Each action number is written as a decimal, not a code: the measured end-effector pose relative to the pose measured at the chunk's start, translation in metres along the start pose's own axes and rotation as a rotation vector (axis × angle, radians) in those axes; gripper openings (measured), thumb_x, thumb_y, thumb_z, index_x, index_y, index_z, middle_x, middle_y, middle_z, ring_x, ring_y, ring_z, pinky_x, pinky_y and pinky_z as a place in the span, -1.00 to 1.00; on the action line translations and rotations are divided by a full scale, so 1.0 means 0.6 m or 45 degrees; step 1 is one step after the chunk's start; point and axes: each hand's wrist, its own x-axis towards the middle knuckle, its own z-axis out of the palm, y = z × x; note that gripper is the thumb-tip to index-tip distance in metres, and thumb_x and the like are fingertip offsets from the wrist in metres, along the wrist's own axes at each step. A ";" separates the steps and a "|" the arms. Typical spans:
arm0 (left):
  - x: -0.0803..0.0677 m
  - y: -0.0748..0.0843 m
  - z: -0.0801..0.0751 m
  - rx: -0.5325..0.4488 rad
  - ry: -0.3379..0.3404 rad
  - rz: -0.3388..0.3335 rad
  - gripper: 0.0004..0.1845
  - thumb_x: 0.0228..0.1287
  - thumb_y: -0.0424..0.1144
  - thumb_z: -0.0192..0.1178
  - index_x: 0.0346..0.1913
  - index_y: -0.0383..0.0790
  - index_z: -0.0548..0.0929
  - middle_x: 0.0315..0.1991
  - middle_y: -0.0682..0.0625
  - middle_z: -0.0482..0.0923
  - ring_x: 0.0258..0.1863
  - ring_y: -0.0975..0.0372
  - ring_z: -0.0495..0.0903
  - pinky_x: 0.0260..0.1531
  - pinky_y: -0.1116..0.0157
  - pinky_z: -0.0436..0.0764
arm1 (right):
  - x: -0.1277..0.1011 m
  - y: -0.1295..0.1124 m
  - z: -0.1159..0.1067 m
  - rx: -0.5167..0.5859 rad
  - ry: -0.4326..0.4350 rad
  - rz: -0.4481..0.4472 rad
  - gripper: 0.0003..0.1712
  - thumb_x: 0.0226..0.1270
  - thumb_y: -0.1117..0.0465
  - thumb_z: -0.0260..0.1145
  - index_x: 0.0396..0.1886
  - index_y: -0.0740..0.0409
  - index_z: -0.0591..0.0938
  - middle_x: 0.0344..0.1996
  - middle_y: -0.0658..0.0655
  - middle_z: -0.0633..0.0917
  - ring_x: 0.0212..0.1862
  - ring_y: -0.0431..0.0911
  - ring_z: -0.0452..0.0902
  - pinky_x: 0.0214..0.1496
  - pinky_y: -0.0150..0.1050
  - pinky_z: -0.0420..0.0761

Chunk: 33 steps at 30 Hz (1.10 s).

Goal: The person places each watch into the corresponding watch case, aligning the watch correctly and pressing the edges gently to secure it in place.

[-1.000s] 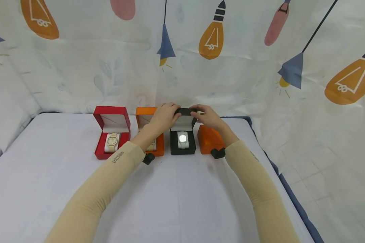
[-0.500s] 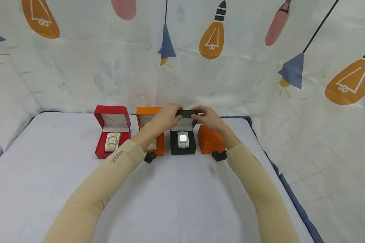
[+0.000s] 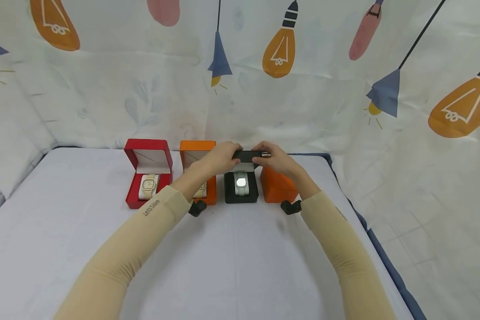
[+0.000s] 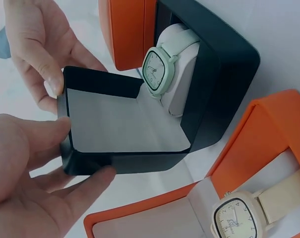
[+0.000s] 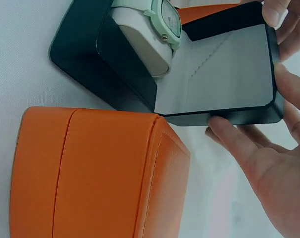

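Both hands hold the raised lid (image 3: 246, 155) of a dark, nearly black watch box (image 3: 241, 200). At the lid's left side, my left hand (image 3: 222, 159) pinches its edge with thumb and fingers. My right hand (image 3: 279, 160) pinches the right side the same way, thumb on the front rim. The lid leans forward over the base, its pale lining (image 4: 110, 121) showing. Inside the base, a mint-green wristwatch (image 4: 159, 72) is wrapped round a white cushion (image 5: 142, 47).
Left of the dark box stands an open orange box (image 3: 211, 191), partly behind my left forearm, with a cream watch (image 4: 237, 218). Further left is an open red box (image 3: 134, 202) with a gold-toned watch (image 3: 148, 184). A closed orange box (image 5: 100, 168) stands right, under my right wrist.
The dark box's lid has tipped forward and down, and both hands have come down with it, still gripping its sides. The other boxes have stayed in place.
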 end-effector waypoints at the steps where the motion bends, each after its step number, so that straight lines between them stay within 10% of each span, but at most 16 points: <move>1: -0.002 0.000 0.000 -0.005 -0.010 0.004 -0.58 0.52 -0.31 0.19 0.34 -0.38 0.50 0.15 -0.24 0.58 0.01 -0.01 0.54 0.17 0.07 0.55 | -0.001 -0.001 0.000 -0.008 -0.005 0.001 -0.67 0.51 0.22 0.33 0.18 0.17 0.54 0.25 0.20 0.54 0.22 0.12 0.54 0.32 0.06 0.49; 23: -0.044 -0.005 0.025 -0.010 -0.065 0.044 -0.41 0.51 -0.25 0.23 0.52 -0.25 0.37 0.47 -0.26 0.29 0.34 -0.08 0.43 0.32 -0.02 0.45 | -0.035 -0.001 0.020 -0.248 -0.026 0.003 -0.51 0.47 0.23 0.37 0.35 0.06 0.55 0.47 0.11 0.37 0.32 0.22 0.48 0.24 -0.01 0.58; 33: -0.060 -0.006 0.043 -0.049 0.027 0.059 -0.48 0.52 -0.26 0.22 0.47 -0.20 0.46 0.32 -0.26 0.42 0.15 -0.05 0.55 0.18 0.02 0.58 | -0.048 0.005 0.042 -0.331 0.061 -0.002 -0.55 0.45 0.19 0.40 0.29 -0.03 0.57 0.41 0.10 0.45 0.36 0.23 0.43 0.33 0.10 0.49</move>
